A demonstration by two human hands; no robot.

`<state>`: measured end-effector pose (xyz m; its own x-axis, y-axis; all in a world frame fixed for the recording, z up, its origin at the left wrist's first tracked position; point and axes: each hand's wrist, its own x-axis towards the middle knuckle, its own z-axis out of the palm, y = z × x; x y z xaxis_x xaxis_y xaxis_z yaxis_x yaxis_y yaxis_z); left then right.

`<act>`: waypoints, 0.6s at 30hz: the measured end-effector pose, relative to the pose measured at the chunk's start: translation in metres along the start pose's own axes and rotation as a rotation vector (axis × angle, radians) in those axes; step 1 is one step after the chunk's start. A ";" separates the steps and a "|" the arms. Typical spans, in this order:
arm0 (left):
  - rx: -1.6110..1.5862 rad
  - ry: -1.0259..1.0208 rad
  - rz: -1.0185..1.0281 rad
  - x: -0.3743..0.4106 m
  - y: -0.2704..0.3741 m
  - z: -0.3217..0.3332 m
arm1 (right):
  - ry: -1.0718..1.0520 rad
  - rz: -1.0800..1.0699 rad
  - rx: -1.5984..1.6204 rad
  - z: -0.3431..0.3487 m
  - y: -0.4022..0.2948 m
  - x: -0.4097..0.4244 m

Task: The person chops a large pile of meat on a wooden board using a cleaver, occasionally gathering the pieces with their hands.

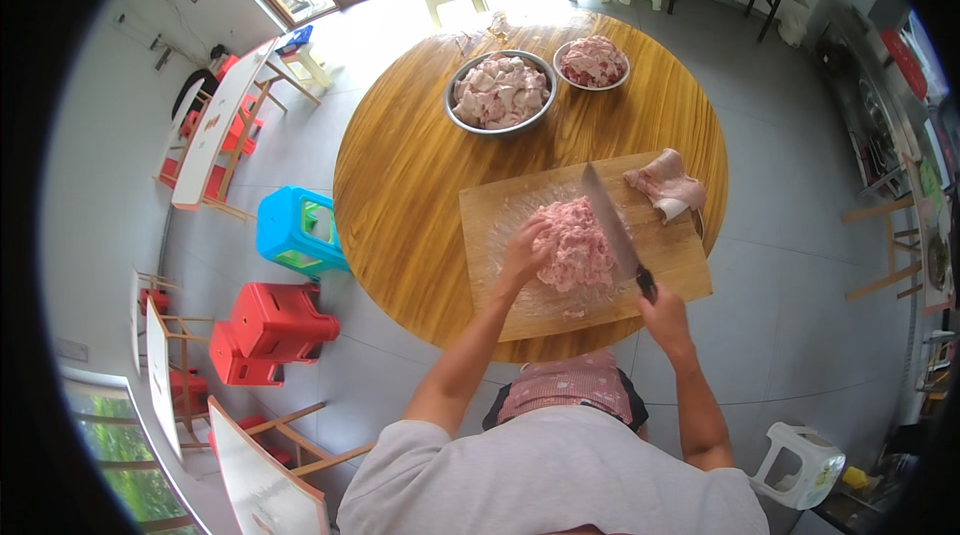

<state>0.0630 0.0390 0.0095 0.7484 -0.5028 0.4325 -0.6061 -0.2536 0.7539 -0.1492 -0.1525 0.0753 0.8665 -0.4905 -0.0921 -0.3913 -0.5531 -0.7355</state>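
A mound of chopped pink meat (577,250) lies on a wooden cutting board (517,317) before me. My left hand (526,253) touches the mound's left side, fingers bent over it, nothing plainly held. In my right hand (666,313) is the black handle of a wide-bladed kitchen knife (611,223); its blade lies along the mound's right side, pointing away from me. A piece of raw meat with skin (667,182) rests at the board's upper right. Farther back stand a large metal bowl of meat pieces (501,92) and a smaller bowl of meat (592,62).
The board sits on a round wooden table (397,160). A blue stool (289,231) and red stools (274,321) stand to the left, near folding tables. At lower right is a white stool (806,464); a metal shelf unit (862,99) is at the right wall.
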 end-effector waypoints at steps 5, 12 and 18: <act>0.113 0.081 -0.281 -0.058 -0.015 -0.043 | 0.193 -0.202 0.297 -0.055 -0.077 -0.001; 0.358 -0.104 -0.258 -0.081 -0.006 -0.048 | 0.037 -0.033 -0.326 0.059 0.035 0.021; 0.457 -0.163 -0.269 -0.102 -0.016 -0.046 | -0.012 -0.010 -0.059 -0.007 -0.055 0.016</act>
<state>0.0085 0.1326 -0.0235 0.8637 -0.4828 0.1446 -0.4815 -0.7056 0.5199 -0.1164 -0.1344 0.1185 0.8739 -0.4770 -0.0937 -0.4003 -0.5968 -0.6954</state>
